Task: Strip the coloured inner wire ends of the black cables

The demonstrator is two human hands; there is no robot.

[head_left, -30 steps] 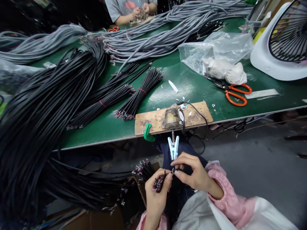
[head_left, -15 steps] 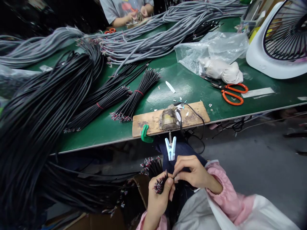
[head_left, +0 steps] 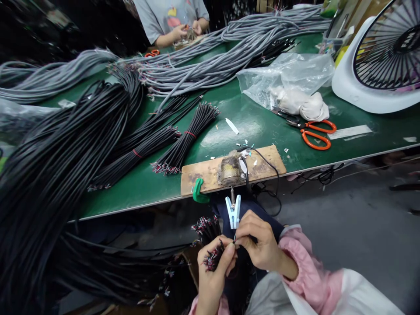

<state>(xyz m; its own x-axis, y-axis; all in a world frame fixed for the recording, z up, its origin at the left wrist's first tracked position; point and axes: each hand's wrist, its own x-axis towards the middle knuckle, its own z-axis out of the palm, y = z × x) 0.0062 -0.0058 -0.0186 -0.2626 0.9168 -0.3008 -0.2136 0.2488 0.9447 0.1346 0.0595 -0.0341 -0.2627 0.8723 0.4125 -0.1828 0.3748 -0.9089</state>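
Observation:
My left hand [head_left: 213,269] is closed around a small bundle of black cables [head_left: 211,259] whose stripped, coloured wire ends stick out above the fist. My right hand [head_left: 257,243] pinches one wire end at the top of that bundle, just below a pale blue clip [head_left: 232,211]. The clip hangs from a small taped device [head_left: 229,169] mounted on a wooden board [head_left: 265,164] clamped to the table edge by a green clamp [head_left: 198,192]. More black cable ends [head_left: 206,225] stick up beside my left hand.
Large heaps of black cables [head_left: 65,144] and grey cables [head_left: 203,61] cover the green table [head_left: 256,120]. Orange scissors [head_left: 313,132], a plastic bag [head_left: 288,78] and a white fan [head_left: 377,57] lie right. Another person [head_left: 173,19] works at the far side.
The view has shifted slightly. My hands stay together under the blue clip; my right fingers have closed in on the wire ends at the top of the bundle.

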